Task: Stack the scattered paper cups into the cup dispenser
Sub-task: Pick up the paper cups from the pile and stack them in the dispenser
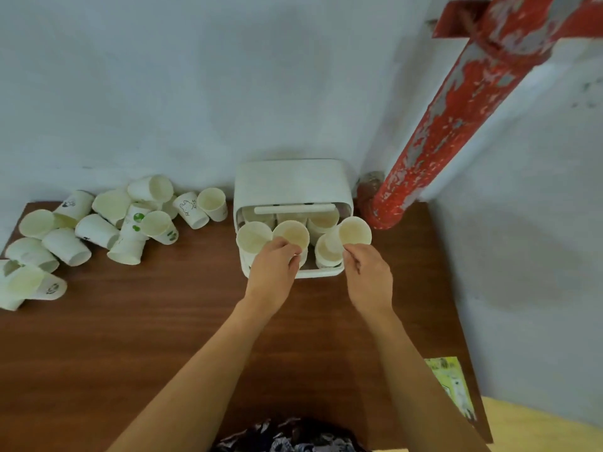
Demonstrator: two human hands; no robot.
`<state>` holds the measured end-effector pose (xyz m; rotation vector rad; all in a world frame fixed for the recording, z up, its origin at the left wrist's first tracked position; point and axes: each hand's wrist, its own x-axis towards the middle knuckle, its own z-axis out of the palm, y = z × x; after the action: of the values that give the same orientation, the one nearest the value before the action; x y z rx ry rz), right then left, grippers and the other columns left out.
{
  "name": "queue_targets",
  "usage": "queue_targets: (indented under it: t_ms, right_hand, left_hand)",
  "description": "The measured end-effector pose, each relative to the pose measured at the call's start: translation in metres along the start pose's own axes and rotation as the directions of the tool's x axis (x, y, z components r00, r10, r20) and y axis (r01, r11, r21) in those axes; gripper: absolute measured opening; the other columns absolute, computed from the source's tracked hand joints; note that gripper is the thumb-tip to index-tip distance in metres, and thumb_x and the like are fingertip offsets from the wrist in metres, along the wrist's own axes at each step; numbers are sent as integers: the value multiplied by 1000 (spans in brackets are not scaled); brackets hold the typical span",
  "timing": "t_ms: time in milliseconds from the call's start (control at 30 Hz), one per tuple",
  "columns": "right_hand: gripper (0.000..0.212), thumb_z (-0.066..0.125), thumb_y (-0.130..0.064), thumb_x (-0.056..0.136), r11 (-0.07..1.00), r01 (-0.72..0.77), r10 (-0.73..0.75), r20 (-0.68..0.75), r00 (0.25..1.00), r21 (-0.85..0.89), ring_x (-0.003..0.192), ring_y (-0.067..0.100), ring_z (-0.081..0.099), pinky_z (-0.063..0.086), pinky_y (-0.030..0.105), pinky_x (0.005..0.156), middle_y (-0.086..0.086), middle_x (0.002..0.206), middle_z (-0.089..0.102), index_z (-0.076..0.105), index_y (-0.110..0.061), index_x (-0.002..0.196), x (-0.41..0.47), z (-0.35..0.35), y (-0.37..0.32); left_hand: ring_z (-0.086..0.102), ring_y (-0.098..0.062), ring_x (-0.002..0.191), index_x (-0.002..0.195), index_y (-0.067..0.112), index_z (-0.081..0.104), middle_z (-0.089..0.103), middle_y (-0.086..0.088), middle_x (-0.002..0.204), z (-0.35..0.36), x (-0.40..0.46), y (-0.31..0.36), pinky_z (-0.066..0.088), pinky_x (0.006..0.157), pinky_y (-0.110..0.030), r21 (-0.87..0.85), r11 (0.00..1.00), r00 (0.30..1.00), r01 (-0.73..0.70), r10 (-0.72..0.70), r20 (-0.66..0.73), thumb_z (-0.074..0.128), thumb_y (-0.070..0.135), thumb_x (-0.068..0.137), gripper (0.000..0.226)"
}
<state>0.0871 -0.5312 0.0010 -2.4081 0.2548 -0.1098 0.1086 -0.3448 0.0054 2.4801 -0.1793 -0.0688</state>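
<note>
A white cup dispenser [293, 182] stands at the back of the wooden table [163, 321], its open front holding several paper cups. My left hand [274, 272] pinches the rim of the middle cup [291, 233] in the dispenser's front row. Beside it on the left sits another cup [253, 238]. My right hand [368, 275] pinches the rim of a cup [354, 230] tilted over the dispenser's right front corner, above a nested cup [324, 251]. Several scattered white cups [98, 230], some with green or black prints, lie on their sides at the table's left.
A red pipe [440, 125] with peeling paint slants down to the table's back right corner beside the dispenser. The wall runs close behind. A green printed leaflet [452, 383] lies at the table's right edge.
</note>
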Motion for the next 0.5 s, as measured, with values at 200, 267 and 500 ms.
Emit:
queue_targets:
  t_ms: [200, 267, 500]
  right_hand:
    - [24, 51, -26, 100, 984, 90, -50, 246, 968, -151, 102, 17, 57, 48, 30, 80, -2, 115, 66, 70, -19, 114, 27, 23, 28]
    - [23, 51, -25, 99, 966, 120, -54, 277, 959, -228, 94, 20, 55, 49, 33, 76, -1, 107, 68, 72, -20, 106, 32, 29, 32]
    - [19, 54, -24, 97, 942, 146, -51, 299, 953, -303, 81, 19, 42, 36, 31, 67, -1, 93, 70, 73, -22, 95, 39, 49, 44]
  left_hand:
    - [58, -22, 87, 93, 10, 72, 65, -3, 98, 27, 17, -5, 49, 76, -38, 91, 992, 994, 87, -92, 51, 56, 14, 93, 17]
    - [56, -21, 79, 84, 10, 71, 66, -3, 87, 33, 22, -10, 48, 70, -39, 125, 988, 992, 91, -101, 77, 57, 13, 91, 16]
    - [55, -20, 67, 67, 16, 63, 64, 1, 72, 54, 36, -27, 48, 62, -39, 208, 970, 976, 126, -160, 151, 56, 12, 88, 22]
